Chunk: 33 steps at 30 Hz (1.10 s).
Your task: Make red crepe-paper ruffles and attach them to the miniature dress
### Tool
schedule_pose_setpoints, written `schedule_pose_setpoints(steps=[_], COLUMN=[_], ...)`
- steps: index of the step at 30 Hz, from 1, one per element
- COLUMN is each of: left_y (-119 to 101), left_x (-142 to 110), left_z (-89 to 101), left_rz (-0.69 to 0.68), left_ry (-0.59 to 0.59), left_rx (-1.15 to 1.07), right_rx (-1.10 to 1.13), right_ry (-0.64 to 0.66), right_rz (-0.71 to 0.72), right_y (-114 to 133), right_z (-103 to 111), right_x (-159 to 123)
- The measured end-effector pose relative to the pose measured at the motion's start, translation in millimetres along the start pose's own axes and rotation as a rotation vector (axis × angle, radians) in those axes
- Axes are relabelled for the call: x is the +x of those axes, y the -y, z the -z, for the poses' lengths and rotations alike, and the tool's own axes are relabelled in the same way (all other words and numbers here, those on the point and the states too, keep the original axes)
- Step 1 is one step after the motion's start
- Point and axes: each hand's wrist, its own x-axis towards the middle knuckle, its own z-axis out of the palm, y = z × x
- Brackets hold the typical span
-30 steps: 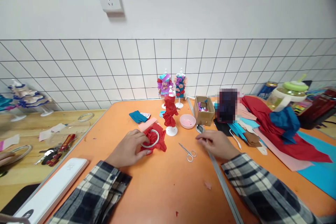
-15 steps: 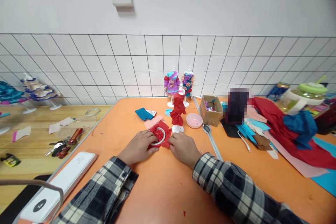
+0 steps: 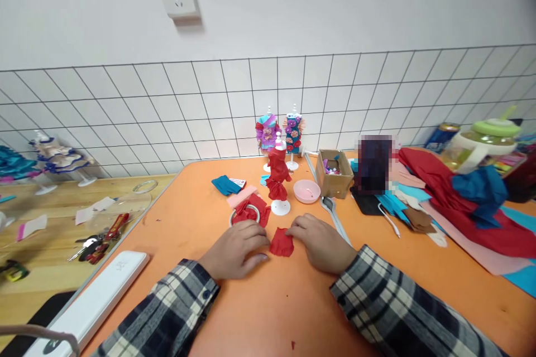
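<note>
A small piece of red crepe paper (image 3: 282, 242) lies on the orange table just in front of a mini dress form (image 3: 278, 178) draped in crumpled red paper. My right hand (image 3: 324, 242) pinches the small piece at its upper right edge. To its left, my left hand (image 3: 237, 248) hovers or rests low with fingers apart and holds nothing. Behind the left fingers is a pale ring (image 3: 256, 213), lying on more crumpled red paper (image 3: 262, 206); its lower part is hidden by the hand.
Two decorated dress forms (image 3: 293, 134) stand at the back. A pink bowl (image 3: 307, 192), a cardboard box (image 3: 336, 181) and scissors (image 3: 335, 217), partly hidden, are on the right, near coloured sheets (image 3: 464, 217). A white power bank (image 3: 96, 301) lies at left.
The small red piece has come away from the larger red paper, nearer to me, with my right hand. My left hand has moved off the ring. The view has tilted slightly.
</note>
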Motion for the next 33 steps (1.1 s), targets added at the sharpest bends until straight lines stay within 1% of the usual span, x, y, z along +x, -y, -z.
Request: schedule_pose_setpoints(steps=[1,3,6,8,10,14,16,18,20,23,25,28,31,33], left_y=[-4,-8,-7,-4,-3,-14,-22,-29,-35,-41,-42,-41,-37,-34], left_x=[4,10,12,11,10,13,15,17,19,22,25,27,25,22], left_z=[-5.3,-13.3,-17.6,-17.2,-16.7,-18.3,-19.5,-20.4,-20.9,-22.3,-24.6,-29.3,-31.0,-29.7], left_rz=[-0.032,-0.058,-0.052,-0.048,-0.034,0.02,0.023,0.044,0.086,0.127,0.119,0.08,0.061,0.07], left_ry=[0.027,0.095,0.14,0.131,0.106,0.042,0.036,0.041,0.052,0.054,0.022,-0.011,0.023,0.035], left_rx=[-0.019,-0.043,-0.048,-0.031,-0.002,0.075,0.109,0.149,0.192,0.248,0.267,0.238,0.165,0.12], right_rx=[0.006,0.025,0.009,-0.037,-0.071,-0.011,0.029,0.031,-0.003,-0.079,-0.117,-0.134,-0.127,-0.111], right_ry=[-0.009,0.004,0.066,0.096,0.086,-0.045,-0.078,-0.062,-0.032,-0.005,0.01,0.024,0.025,-0.011], right_rz=[0.002,0.052,0.104,0.094,0.067,-0.037,-0.063,-0.047,-0.016,0.013,0.015,0.004,-0.009,-0.039], right_y=[3,8,9,5,2,4,6,7,6,4,3,3,2,2], right_z=[0,0,0,2,3,-4,-11,-17,-18,-14,-10,-8,-7,-6], right_x=[0,0,0,-1,-2,0,3,5,6,5,4,3,2,2])
